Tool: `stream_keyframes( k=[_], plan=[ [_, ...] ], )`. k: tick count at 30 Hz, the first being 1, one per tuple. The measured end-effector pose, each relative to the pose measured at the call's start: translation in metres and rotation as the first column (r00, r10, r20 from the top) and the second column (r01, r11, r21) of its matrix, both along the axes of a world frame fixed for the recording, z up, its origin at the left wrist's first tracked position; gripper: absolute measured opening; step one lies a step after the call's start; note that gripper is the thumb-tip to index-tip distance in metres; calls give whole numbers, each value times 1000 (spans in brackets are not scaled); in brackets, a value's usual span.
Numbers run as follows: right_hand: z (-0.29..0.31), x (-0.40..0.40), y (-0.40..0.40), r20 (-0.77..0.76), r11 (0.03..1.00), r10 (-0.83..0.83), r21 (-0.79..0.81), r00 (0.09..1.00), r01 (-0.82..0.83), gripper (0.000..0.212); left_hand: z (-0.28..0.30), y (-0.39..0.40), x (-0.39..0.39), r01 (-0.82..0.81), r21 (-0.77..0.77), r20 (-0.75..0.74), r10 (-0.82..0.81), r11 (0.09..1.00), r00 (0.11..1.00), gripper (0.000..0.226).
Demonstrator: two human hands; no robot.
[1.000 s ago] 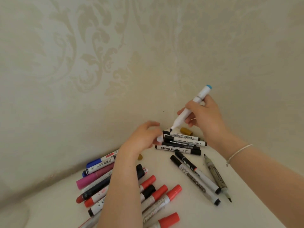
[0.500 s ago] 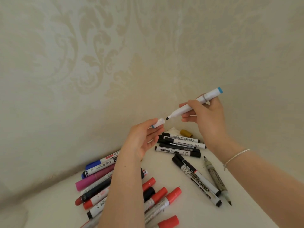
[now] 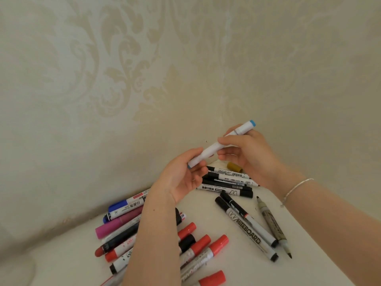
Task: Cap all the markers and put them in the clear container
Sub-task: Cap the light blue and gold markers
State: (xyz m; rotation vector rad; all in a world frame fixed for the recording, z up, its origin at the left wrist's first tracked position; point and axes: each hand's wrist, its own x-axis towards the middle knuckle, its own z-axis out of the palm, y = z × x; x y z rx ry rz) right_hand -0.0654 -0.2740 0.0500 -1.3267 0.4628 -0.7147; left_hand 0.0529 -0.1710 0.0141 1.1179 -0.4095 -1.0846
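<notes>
While capped, marker (image 3: pixel 214 149) — between both hands' fingers (image 3: pixel 228 140)

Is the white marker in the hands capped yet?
Capped, it seems: the white marker shows no bare tip, and the left hand grips its cap end.

Both hands hold 1 marker (image 3: pixel 214 149) above the table (image 3: pixel 237 271); marker heaps lie left (image 3: pixel 132 230) and behind (image 3: pixel 226 180).

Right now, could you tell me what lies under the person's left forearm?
Red-capped markers and a dark marker pass beneath the left forearm; their middles are covered.
</notes>
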Motion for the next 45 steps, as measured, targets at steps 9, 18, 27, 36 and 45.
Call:
stream_keyframes(
  k=[9,18,27,36,45],
  plan=[
    [11,-11,-12,-306,975,163,-94,938,-200,15,-1,0,6,-258,173,460,153,951,875,27],
    [20,-2,3,-457,897,65,-364,887,-252,15,-6,-3,7,-348,101,559,236,932,795,30],
    [31,11,10,-515,797,-96,-552,852,-244,21,-14,-10,4,-298,59,332,263,953,906,30],
    [37,22,18,-553,742,-156,-612,819,-272,24,-15,-7,4,-251,33,197,240,967,951,32],
    [27,25,22,-536,769,-118,-582,836,-265,24,-9,4,13,-317,97,322,272,943,907,31]
  ],
)
